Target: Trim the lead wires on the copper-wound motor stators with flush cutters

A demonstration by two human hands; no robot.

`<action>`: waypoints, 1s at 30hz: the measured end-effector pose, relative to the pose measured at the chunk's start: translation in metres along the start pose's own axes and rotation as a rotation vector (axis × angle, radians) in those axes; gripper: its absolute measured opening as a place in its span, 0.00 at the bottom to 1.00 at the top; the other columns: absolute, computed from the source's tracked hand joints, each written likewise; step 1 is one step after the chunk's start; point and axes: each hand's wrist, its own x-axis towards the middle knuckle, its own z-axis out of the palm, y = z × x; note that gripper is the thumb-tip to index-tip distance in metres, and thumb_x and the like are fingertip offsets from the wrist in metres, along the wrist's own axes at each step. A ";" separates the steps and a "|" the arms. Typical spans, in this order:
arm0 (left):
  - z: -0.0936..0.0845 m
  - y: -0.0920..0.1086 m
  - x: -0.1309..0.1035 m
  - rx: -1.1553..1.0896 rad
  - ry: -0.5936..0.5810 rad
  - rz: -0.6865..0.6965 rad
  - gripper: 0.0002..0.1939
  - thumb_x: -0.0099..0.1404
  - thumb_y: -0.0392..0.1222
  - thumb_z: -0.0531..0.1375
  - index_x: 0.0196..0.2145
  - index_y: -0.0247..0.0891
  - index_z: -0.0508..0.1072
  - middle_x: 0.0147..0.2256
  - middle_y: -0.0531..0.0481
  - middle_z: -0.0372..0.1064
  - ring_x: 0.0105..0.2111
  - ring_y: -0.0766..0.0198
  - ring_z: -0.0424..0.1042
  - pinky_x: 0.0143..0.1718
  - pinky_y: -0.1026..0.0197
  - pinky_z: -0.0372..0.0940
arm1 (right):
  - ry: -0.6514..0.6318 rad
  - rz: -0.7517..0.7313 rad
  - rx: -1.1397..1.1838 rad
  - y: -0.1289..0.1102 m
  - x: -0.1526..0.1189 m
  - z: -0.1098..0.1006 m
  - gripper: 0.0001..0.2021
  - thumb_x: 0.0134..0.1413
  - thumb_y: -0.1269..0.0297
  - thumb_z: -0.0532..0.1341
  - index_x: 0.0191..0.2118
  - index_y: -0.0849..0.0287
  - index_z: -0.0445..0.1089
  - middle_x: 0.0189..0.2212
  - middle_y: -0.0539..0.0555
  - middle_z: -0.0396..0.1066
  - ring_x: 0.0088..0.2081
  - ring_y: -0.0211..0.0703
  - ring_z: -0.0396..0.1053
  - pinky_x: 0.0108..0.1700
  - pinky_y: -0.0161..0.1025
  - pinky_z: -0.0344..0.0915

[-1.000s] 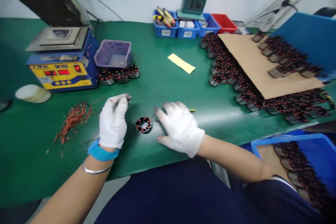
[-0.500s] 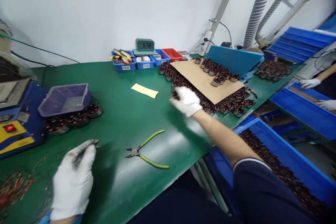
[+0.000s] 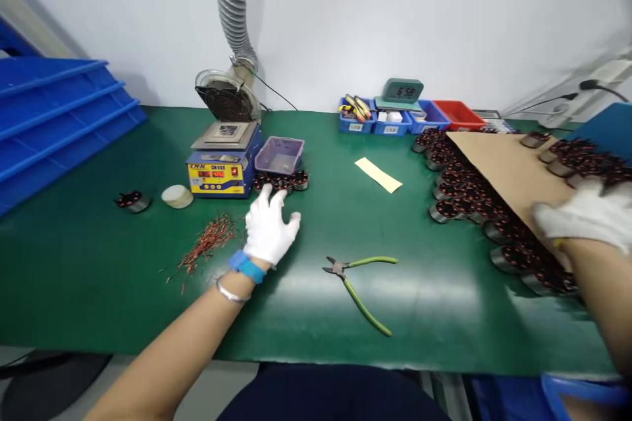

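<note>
My left hand [image 3: 270, 227], in a white glove, has its fingers spread just in front of a short row of wound coils [image 3: 299, 180] by the purple tray [image 3: 280, 155]. Far to the right, my right hand [image 3: 587, 214], gloved and blurred, is over the brown cardboard [image 3: 503, 168], close to the coils standing on it; its fingers are smeared by motion. Green-handled cutters [image 3: 338, 268] lie open on the green table [image 3: 296, 335]. Copper wire scraps [image 3: 210, 243] are heaped left of my left hand.
A blue and yellow soldering pot [image 3: 217, 177] stands behind the scraps. To its left are a round pale pad [image 3: 177, 197] and a single coil [image 3: 133, 201]. Small blue bins [image 3: 392, 126], a red bin [image 3: 459, 115] and a clock [image 3: 403, 89] line the wall. A yellow strip [image 3: 378, 175] lies mid-table.
The view has swung left. My left hand has opened and moved up to the coils by the purple tray. My right hand has moved right, from the table to over the cardboard.
</note>
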 end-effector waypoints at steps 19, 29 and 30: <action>-0.047 0.008 -0.064 -0.264 -0.501 0.676 0.12 0.60 0.39 0.59 0.42 0.43 0.75 0.65 0.44 0.50 0.66 0.43 0.47 0.63 0.39 0.49 | -0.666 -0.806 0.416 -0.228 -0.178 -0.073 0.28 0.55 0.55 0.60 0.57 0.67 0.65 0.57 0.66 0.64 0.56 0.60 0.61 0.60 0.57 0.56; -0.050 0.026 -0.065 -0.544 -0.719 0.210 0.55 0.49 0.52 0.68 0.67 0.41 0.44 0.59 0.39 0.61 0.55 0.46 0.65 0.56 0.45 0.64 | -0.725 -0.974 0.423 -0.255 -0.173 -0.064 0.16 0.60 0.61 0.55 0.49 0.63 0.70 0.44 0.62 0.72 0.43 0.53 0.68 0.46 0.48 0.63; -0.046 0.031 -0.066 -0.502 -0.733 0.212 0.54 0.50 0.52 0.67 0.67 0.41 0.45 0.55 0.41 0.65 0.53 0.47 0.68 0.54 0.45 0.65 | -0.794 -0.999 0.352 -0.258 -0.175 -0.065 0.14 0.60 0.61 0.54 0.44 0.61 0.72 0.38 0.60 0.72 0.38 0.50 0.69 0.41 0.46 0.62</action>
